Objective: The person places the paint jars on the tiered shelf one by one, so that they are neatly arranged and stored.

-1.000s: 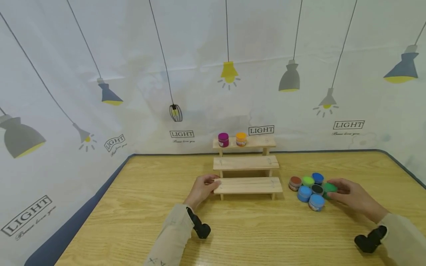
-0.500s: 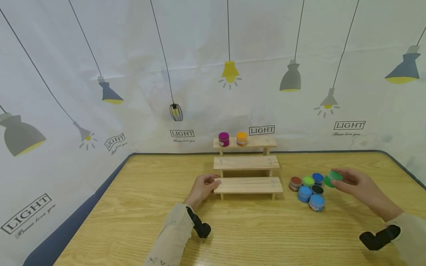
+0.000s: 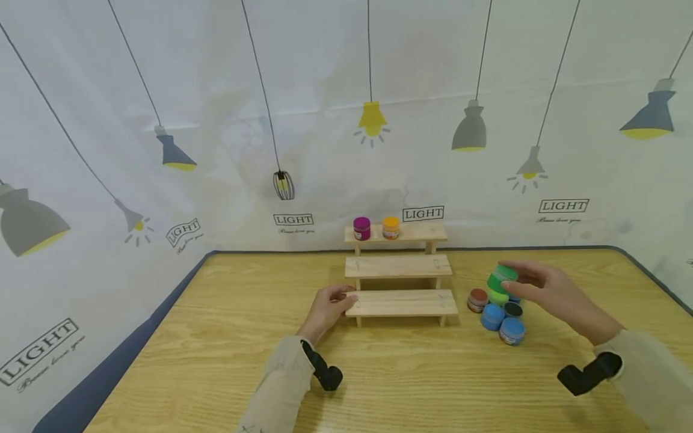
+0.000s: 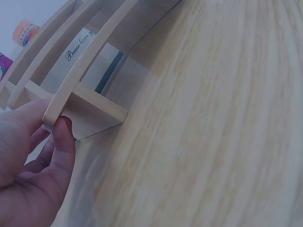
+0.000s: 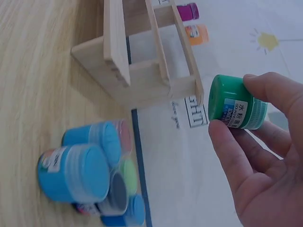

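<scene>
A three-step wooden stand [image 3: 400,304] is on the table, and my left hand [image 3: 326,308] pinches the left end of its lowest shelf between thumb and fingers, plain in the left wrist view. With my right hand [image 3: 557,296] I hold a green paint jar [image 5: 232,103] by thumb and fingers, raised above the other jars. Below it stand a brown paint jar [image 3: 478,300], a light green paint jar [image 3: 498,297], a black-looking jar [image 3: 513,310] and two light blue jars [image 3: 512,331]. A dark blue jar [image 5: 136,210] is mostly hidden in the head view.
On the stand's top shelf sit a purple paint jar [image 3: 361,228] and an orange paint jar [image 3: 391,228]. A white cloth backdrop [image 3: 303,120] printed with lamps rises behind the wooden table [image 3: 400,379].
My right hand has lifted the green paint jar off the table and carried it up and left, over the other jars. The left hand has stayed on the stand.
</scene>
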The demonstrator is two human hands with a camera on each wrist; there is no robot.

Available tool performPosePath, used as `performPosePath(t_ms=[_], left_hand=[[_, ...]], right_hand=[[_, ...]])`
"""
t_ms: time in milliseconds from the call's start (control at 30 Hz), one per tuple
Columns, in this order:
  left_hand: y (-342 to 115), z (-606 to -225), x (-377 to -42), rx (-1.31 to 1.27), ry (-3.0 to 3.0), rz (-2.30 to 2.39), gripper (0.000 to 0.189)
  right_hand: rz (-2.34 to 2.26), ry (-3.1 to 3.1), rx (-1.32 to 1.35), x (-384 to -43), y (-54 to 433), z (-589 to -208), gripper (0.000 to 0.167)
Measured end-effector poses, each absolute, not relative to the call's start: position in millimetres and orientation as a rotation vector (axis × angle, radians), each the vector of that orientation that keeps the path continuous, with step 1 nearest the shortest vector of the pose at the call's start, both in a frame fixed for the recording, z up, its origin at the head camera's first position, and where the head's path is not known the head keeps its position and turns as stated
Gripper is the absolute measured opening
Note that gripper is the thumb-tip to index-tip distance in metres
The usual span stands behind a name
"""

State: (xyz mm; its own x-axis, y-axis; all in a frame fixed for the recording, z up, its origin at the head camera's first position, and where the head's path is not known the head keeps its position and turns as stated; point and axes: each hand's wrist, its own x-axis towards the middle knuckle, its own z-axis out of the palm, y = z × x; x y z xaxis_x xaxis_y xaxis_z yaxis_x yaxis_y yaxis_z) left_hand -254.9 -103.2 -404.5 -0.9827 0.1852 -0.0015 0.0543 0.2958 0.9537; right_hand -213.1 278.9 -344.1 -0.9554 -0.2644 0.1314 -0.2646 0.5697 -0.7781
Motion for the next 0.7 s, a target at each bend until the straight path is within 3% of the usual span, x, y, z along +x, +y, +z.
performPosePath(t_ms=[300,700], left_hand=[[-106,-430,-272,0.195,2.438,1.798,0.031],[-106,-429,-270,0.211,2.448,1.813,0.032]], right_hand=[[1.261,-2.755,0.612,-228,245,-327,0.049],[1.318,-2.675,0.685,-265,207,-314,0.05]])
